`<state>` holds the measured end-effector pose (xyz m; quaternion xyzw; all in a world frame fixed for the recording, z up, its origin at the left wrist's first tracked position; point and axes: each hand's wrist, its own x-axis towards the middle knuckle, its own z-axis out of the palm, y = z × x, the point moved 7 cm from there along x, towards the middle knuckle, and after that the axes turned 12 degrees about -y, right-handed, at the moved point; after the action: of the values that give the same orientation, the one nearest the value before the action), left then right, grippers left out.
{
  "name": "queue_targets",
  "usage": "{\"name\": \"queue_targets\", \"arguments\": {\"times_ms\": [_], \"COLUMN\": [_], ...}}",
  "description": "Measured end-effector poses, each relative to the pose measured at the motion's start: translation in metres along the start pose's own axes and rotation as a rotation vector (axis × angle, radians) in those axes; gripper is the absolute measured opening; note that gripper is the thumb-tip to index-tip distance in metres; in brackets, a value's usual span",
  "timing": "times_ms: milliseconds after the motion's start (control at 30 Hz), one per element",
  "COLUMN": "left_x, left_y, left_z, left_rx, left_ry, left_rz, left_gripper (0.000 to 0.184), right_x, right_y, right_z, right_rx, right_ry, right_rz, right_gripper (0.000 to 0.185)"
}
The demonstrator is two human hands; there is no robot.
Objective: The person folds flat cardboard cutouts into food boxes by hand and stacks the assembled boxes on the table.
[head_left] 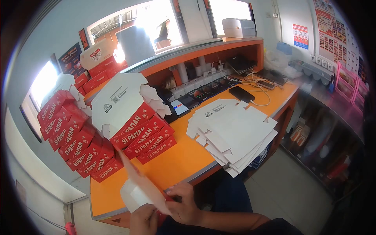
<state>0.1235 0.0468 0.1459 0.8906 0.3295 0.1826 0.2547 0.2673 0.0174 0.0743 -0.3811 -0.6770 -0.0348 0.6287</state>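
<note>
A partly folded red and white cardboard box (136,194) is held low at the table's front edge, its pale flap tilted up and slightly blurred. My left hand (143,219) is closed on the box's near side, fingers curled. On its right side my right hand (183,204) grips the red edge, thumb and fingers bent around it. Beyond them, folded red boxes (145,135) lettered "SI PAMAN" are stacked, the top one with its white lid raised. A taller stack of similar boxes (80,147) stands to the left. Flat white box blanks (235,133) lie piled at the right.
The orange table (188,164) carries several phones and tablets along the back, with a black phone (241,94) and white cables (260,98) near the blanks. A white printer (239,28) sits on the ledge. A metal shelf (329,113) stands at the right.
</note>
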Motion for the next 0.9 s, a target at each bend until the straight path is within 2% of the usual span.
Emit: {"name": "queue_targets", "arguments": {"times_ms": [133,233,333,433,533,667,767,833,900], "left_x": [0.002,0.003,0.001,0.001,0.003,0.004,0.002,0.003,0.003], "left_y": [0.001,-0.001,-0.007,-0.011,-0.011,-0.006,-0.021,-0.020,-0.021], "left_z": [0.003,0.001,0.001,0.004,0.004,0.003,0.005,0.002,0.000], "left_rx": [-0.070,-0.082,-0.035,-0.042,-0.057,-0.090,-0.018,-0.079,-0.086], "left_ry": [-0.066,-0.053,-0.020,-0.032,-0.064,-0.034,-0.096,-0.026,0.041], "left_rz": [-0.019,-0.031,-0.013,-0.034,-0.046,-0.016,-0.130,-0.128,-0.066], "left_gripper": [0.017,0.017,0.016,0.015,0.016,0.017,0.025,0.018,0.015], "right_x": [-0.004,0.002,0.006,0.003,0.013,0.013,0.016,0.018,0.020], "right_y": [0.010,0.008,0.002,0.004,-0.001,0.005,0.006,0.009,0.006], "right_z": [0.004,0.003,0.006,0.008,0.004,0.005,0.010,0.015,0.015], "right_rx": [0.025,-0.019,-0.015,-0.074,-0.226,-0.177,-0.069,0.074,0.068], "right_ry": [0.092,0.019,-0.127,-0.092,-0.134,-0.082,-0.091,-0.155,-0.177], "right_rz": [0.090,0.021,-0.140,-0.161,-0.142,-0.105,-0.068,-0.030,-0.115], "right_gripper": [0.030,0.027,0.029,0.033,0.024,0.025,0.022,0.021,0.026]}}
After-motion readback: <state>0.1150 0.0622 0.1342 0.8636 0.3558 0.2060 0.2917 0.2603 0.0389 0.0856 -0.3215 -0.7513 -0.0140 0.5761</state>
